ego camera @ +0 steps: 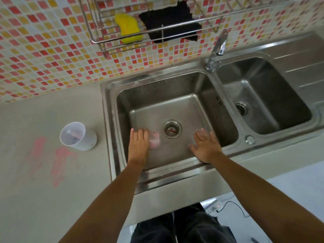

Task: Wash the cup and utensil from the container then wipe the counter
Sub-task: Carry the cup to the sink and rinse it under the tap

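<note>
Head view: a person stands at a steel double sink [108,120], both bare arms reaching over the left basin. The left hand [138,144] and right hand [206,146] hover palm-down above the basin floor, either side of the drain. Each grip is apart, fingers straight and holding nothing. A blurred pinkish object [154,140] lies just beside the left fingertips; what it is cannot be told. The white container [87,139] stands upright on the grey tabletop [43,116] left of the sink, well apart from both hands, its contents too faint to name. Pink smears [57,160] mark the tabletop near it. Above, a wire rack [108,41] holds a yellow sponge [128,28] and a black cloth [171,23]; the tap [218,50] stands between the basins.
</note>
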The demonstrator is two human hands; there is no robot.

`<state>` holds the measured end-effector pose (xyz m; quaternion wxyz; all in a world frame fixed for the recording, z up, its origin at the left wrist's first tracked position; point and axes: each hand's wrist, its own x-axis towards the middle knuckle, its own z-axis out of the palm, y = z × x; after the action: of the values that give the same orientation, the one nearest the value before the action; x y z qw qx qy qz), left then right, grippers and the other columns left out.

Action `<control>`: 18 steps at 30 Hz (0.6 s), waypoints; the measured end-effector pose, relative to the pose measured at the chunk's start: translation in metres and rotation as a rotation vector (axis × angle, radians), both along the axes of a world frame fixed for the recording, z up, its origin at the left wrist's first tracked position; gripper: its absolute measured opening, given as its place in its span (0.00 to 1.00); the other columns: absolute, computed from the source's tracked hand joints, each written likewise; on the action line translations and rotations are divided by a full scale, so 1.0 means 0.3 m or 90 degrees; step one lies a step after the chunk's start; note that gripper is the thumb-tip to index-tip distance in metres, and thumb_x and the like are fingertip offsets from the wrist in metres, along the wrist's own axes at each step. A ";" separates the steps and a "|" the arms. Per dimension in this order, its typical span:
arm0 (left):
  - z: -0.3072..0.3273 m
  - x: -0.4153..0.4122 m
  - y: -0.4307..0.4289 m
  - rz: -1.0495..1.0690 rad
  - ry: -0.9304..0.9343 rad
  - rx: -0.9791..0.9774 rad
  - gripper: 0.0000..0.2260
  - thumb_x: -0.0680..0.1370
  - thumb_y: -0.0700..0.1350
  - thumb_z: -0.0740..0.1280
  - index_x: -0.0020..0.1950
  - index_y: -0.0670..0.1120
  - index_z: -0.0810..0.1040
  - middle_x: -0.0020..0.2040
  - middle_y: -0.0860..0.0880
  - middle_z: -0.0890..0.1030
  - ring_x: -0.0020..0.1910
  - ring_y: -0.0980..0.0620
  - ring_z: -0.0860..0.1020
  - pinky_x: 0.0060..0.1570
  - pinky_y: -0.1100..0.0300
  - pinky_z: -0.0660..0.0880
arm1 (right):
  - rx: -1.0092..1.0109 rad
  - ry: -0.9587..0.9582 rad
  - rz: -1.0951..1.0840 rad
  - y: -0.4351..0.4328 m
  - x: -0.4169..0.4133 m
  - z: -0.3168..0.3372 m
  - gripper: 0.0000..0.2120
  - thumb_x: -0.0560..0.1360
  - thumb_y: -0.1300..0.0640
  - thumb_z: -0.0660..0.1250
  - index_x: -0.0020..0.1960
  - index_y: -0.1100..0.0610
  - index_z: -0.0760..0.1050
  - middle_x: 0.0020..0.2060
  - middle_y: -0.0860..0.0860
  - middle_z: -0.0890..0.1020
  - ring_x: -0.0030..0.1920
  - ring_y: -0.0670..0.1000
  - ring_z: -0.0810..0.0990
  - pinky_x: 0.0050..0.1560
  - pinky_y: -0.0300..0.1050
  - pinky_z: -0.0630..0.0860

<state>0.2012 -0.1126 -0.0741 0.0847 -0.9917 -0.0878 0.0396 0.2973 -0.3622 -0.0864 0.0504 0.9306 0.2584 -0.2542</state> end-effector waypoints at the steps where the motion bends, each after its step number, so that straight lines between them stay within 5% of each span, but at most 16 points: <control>1: 0.012 0.003 -0.008 -0.012 0.036 0.029 0.29 0.65 0.40 0.74 0.64 0.42 0.69 0.54 0.44 0.74 0.56 0.44 0.73 0.74 0.45 0.55 | 0.001 0.003 0.005 -0.002 0.003 -0.002 0.33 0.80 0.40 0.43 0.78 0.58 0.43 0.78 0.52 0.43 0.77 0.53 0.39 0.73 0.56 0.36; 5: 0.064 0.026 -0.043 -0.040 0.106 0.120 0.37 0.68 0.42 0.71 0.72 0.41 0.57 0.64 0.41 0.68 0.67 0.40 0.67 0.75 0.46 0.44 | 0.013 0.014 0.019 -0.004 0.011 -0.023 0.34 0.80 0.40 0.43 0.78 0.58 0.42 0.78 0.52 0.41 0.77 0.53 0.38 0.75 0.57 0.36; 10: 0.086 0.074 -0.061 -0.066 0.122 0.156 0.39 0.69 0.45 0.72 0.73 0.40 0.54 0.69 0.39 0.64 0.70 0.39 0.64 0.75 0.46 0.44 | 0.027 0.014 0.026 -0.011 0.014 -0.029 0.34 0.80 0.39 0.43 0.78 0.58 0.41 0.78 0.53 0.40 0.77 0.54 0.37 0.75 0.57 0.37; 18: 0.103 0.157 -0.093 0.058 0.068 0.014 0.34 0.71 0.39 0.67 0.74 0.46 0.57 0.66 0.41 0.67 0.67 0.41 0.66 0.76 0.44 0.46 | 0.102 0.056 -0.019 -0.017 0.012 -0.009 0.35 0.80 0.39 0.47 0.78 0.57 0.43 0.78 0.53 0.44 0.77 0.53 0.40 0.75 0.55 0.39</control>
<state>0.2483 -0.1405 -0.0430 0.0983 -0.9823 -0.1284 0.0950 0.3010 -0.3672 -0.0891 -0.0395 0.9234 0.2659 -0.2740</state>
